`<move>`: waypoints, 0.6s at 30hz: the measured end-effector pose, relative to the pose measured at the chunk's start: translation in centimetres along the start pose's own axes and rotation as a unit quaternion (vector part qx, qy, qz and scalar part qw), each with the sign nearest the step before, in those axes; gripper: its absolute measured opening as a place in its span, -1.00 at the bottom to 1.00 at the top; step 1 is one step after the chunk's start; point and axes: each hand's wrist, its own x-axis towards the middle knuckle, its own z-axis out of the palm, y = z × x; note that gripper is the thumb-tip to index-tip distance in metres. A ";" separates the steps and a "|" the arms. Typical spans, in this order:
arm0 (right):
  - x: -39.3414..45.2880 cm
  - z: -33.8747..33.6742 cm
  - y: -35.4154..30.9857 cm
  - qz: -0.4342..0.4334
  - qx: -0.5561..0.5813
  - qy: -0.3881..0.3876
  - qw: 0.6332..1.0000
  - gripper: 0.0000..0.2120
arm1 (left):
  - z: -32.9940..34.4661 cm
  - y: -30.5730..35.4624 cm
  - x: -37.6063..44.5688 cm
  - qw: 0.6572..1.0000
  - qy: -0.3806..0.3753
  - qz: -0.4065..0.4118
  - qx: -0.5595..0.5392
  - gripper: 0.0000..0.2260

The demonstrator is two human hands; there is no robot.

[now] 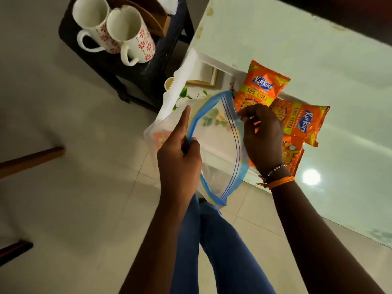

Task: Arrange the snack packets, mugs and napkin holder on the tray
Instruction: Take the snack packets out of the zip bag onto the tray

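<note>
The left hand pinches the left lip of a clear zip-lock bag, index finger stretched along it; the right hand pinches the right lip, so the blue-edged mouth gapes as a long oval running from near to far. Just right of the bag, three orange Kurkure snack packets lie flat and overlapping at the left edge of the glossy white table, the far one pointing its long axis away, the next slanting rightward. Far left, two white mugs with red flowers stand upright, touching, on a dark stool, handles toward the viewer, beside a brown wooden napkin holder.
</note>
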 end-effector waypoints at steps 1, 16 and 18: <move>-0.3 0.3 -1.1 -0.002 0.036 -0.005 0.999 -0.84 | -0.5 -0.1 0.0 1.000 0.007 0.001 -0.008 -0.52; -3.8 11.3 -7.9 0.004 -0.256 -0.454 0.853 -0.54 | -9.8 -3.2 -3.7 0.987 0.129 0.022 -0.096 -0.57; -3.7 13.7 -7.6 0.046 -0.298 -0.461 0.835 -0.51 | -10.4 -3.2 -4.2 0.987 0.132 0.023 -0.089 -0.56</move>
